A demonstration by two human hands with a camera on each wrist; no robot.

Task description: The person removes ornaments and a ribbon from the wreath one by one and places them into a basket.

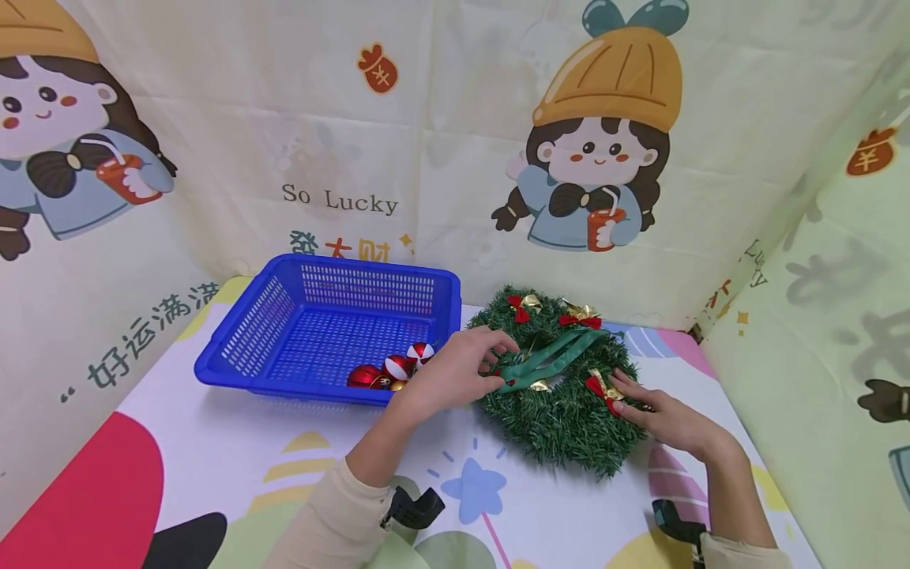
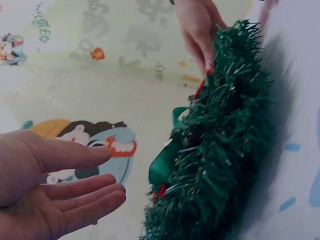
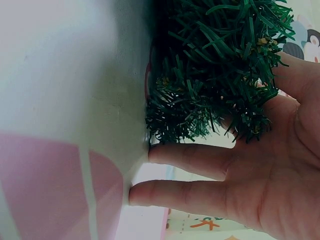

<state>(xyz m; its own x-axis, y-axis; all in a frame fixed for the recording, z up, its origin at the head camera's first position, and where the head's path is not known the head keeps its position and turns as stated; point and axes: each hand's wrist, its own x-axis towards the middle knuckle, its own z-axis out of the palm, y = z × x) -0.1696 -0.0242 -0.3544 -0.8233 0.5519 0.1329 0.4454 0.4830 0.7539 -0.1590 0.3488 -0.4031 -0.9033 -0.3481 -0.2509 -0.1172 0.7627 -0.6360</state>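
A green artificial wreath [image 1: 569,431] lies on the table, decorated with red and gold bows and a green ribbon [image 1: 550,362]. My left hand [image 1: 458,371] hovers by its left side, fingers loosely bent and thumb apart. In the left wrist view that left hand [image 2: 65,185] holds nothing and stays clear of the foliage. On the right side of the wreath, my right hand [image 1: 671,419] rests with its fingers at a red and gold bow [image 1: 603,389]. The right wrist view shows two straight fingers [image 3: 190,192] reaching down to the tabletop; foliage hides the others.
Left of the wreath stands a blue plastic basket [image 1: 327,273] with red, red-and-white and gold ball ornaments [image 1: 398,366] in its near right corner. Printed cloth walls [image 1: 441,158] rise behind and at the sides of the patterned table [image 1: 384,450].
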